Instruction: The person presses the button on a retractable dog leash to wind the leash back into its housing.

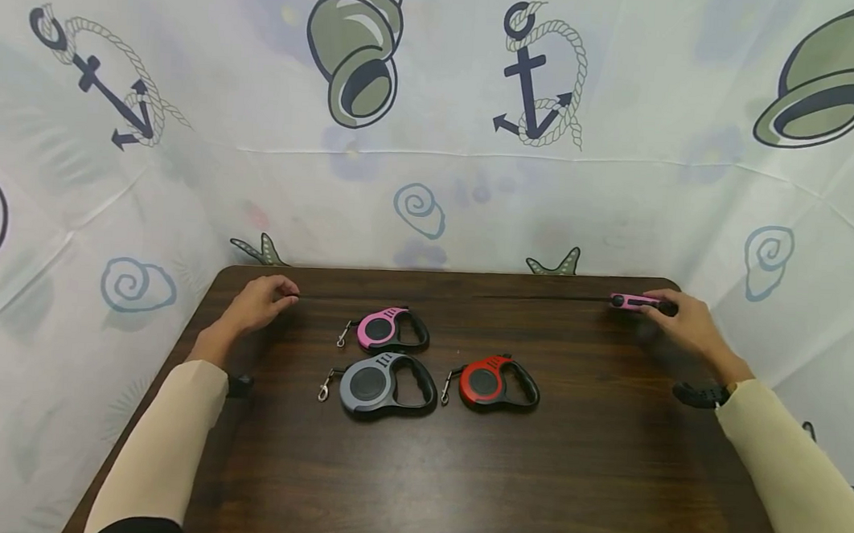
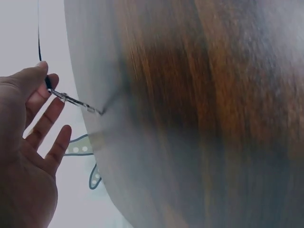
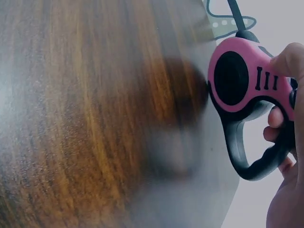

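My right hand (image 1: 692, 325) grips a pink and black retractable dog leash (image 3: 254, 59) near the table's far right corner. Its dark strap (image 1: 556, 297) stretches across the back of the table to my left hand (image 1: 257, 304). There, thumb and forefinger pinch the strap's end just above its metal clip (image 2: 76, 101), while the other fingers are spread. Between the hands, on the tabletop, lie a second pink leash (image 1: 382, 331), a grey leash (image 1: 368, 382) and a red leash (image 1: 482, 382), each with its clip pointing left.
Under everything is a dark brown wooden table (image 1: 401, 490). A white curtain (image 1: 459, 212) with anchors, shells and starfish hangs behind the table and along both sides.
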### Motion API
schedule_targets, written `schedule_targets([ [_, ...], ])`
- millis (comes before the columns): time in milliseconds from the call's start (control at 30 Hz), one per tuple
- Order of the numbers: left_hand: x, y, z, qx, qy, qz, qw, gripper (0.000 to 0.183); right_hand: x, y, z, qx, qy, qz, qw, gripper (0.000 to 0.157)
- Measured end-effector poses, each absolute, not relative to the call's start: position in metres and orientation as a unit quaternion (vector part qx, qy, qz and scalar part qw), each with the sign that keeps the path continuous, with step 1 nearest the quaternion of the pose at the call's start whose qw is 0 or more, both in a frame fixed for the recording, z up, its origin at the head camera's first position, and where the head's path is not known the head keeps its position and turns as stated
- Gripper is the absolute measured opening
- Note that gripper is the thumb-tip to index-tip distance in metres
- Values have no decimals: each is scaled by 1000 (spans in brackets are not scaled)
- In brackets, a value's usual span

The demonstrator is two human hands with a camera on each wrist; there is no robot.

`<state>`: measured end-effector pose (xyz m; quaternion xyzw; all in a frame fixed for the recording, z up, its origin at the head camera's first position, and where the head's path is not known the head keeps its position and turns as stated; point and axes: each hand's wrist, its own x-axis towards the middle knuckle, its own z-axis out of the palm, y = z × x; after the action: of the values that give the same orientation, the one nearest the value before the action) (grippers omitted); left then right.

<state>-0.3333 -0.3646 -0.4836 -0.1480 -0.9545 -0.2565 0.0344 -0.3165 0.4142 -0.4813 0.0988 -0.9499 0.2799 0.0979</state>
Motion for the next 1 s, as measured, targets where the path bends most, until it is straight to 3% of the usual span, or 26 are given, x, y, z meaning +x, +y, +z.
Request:
schedule_targets([
  [767,-315,-373,-461,-226,-924,-264,161,13,-309,430,-464,46,-919,386,71,46],
  [1000,-306,-374,-453,-232,-908,-315,150,15,-303,440,-457,50,-914,397,71,40],
])
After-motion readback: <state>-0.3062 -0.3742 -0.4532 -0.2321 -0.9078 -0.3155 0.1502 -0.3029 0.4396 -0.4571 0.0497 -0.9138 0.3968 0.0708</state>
